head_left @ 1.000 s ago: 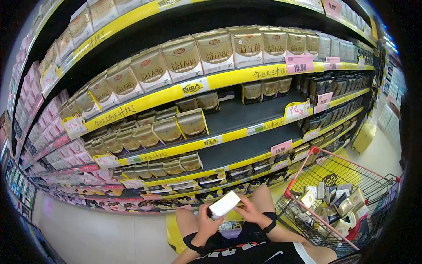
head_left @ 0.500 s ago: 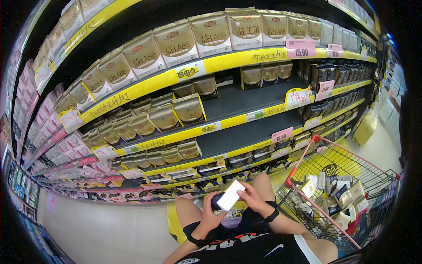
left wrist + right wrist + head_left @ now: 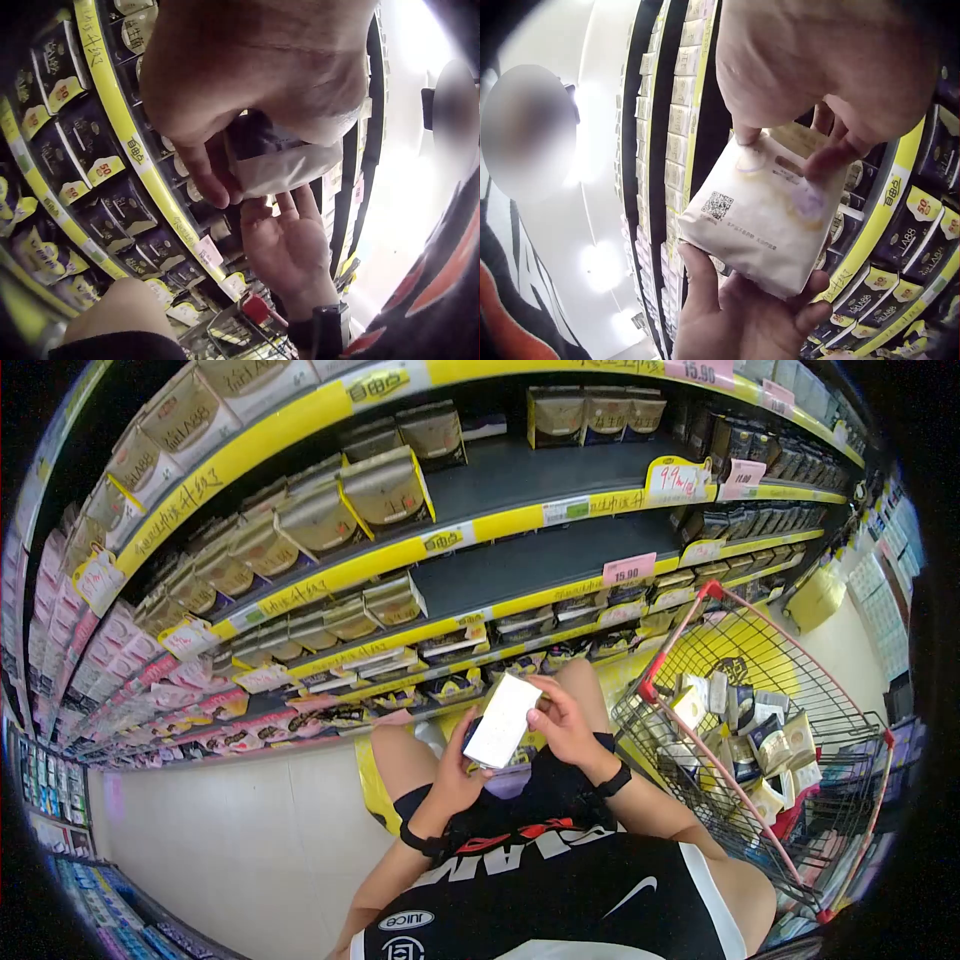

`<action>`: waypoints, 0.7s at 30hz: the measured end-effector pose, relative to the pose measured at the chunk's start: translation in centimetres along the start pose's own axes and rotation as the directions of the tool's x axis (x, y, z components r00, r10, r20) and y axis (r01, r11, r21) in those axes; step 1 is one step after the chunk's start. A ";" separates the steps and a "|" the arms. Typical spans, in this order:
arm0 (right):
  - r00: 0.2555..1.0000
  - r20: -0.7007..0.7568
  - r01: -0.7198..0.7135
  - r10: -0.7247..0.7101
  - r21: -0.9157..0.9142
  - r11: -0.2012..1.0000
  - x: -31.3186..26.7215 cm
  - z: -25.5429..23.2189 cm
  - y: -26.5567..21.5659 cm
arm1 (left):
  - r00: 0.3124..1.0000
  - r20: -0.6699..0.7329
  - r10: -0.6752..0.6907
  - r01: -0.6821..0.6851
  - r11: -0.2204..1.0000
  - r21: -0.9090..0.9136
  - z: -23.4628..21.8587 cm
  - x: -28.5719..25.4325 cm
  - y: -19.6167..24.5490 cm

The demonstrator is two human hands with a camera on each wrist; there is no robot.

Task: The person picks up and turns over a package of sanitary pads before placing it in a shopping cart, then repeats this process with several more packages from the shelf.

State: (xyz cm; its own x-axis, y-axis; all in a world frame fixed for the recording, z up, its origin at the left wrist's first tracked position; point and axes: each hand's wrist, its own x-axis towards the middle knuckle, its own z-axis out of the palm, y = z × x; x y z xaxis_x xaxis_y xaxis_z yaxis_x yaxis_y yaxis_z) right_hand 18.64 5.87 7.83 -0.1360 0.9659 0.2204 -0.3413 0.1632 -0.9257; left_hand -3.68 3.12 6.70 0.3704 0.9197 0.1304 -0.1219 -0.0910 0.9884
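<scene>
Yellow-edged store shelves (image 3: 470, 538), pale tiled floor (image 3: 240, 840), red-rimmed wire cart (image 3: 800, 690)

Pack's (image 3: 761, 217) print too small to read, cart (image 3: 800, 780) cut off (lower right), shelf labels (image 3: 628, 568) blurred

The left hand (image 3: 455, 765) and right hand (image 3: 562, 722) hold a flat white rectangular packet (image 3: 501, 721) before yellow-edged shelves (image 3: 330, 575), a red-framed wire trolley (image 3: 760, 755) alongside.

White soft pack (image 3: 502, 720), tilted upright
</scene>
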 end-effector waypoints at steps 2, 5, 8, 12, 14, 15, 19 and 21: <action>1.000 0.010 -0.007 0.007 0.006 1.000 -0.1 0.0 0.2 | 1.000 0.017 0.025 -0.026 0.999 0.035 -0.2 -0.1 0.1; 0.999 0.037 0.012 -0.011 -0.020 1.000 0.3 0.0 0.4 | 0.997 0.026 0.074 -0.076 0.991 0.114 -0.8 0.1 0.0; 0.994 0.068 -0.087 0.081 0.087 0.992 0.5 -0.2 0.6 | 0.983 -0.121 0.138 -0.111 0.972 0.208 0.1 0.4 1.0; 0.960 -0.031 -0.240 0.278 0.422 0.874 0.7 0.2 1.0 | 0.921 -0.286 0.262 -0.178 0.941 0.289 1.0 0.8 1.4; 0.926 -0.143 -0.254 0.348 0.444 0.859 0.9 1.2 0.5 | 0.934 -0.221 0.282 -0.203 0.925 0.321 0.7 0.4 0.8; 0.922 -0.110 -0.270 0.372 0.506 0.819 0.8 1.3 0.1 | 0.938 -0.188 0.291 -0.217 0.917 0.334 0.7 0.4 0.6; 0.911 0.097 -0.344 0.400 0.714 0.610 0.2 1.0 -0.2 | 0.953 -0.173 0.248 -0.184 0.931 0.317 1.7 1.0 2.2; 0.907 0.230 -0.385 0.352 0.790 0.478 0.0 1.6 -1.0 | 0.974 -0.144 0.177 -0.119 0.931 0.344 1.9 1.0 2.1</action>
State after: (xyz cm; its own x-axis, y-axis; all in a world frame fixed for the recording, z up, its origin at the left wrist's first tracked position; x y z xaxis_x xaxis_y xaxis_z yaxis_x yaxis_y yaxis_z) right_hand 17.47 5.40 9.25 -0.4572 0.8876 -0.0553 -0.8450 -0.4530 -0.2842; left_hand -1.85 3.15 9.06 0.2067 0.9342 0.2907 0.1595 -0.3253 0.9320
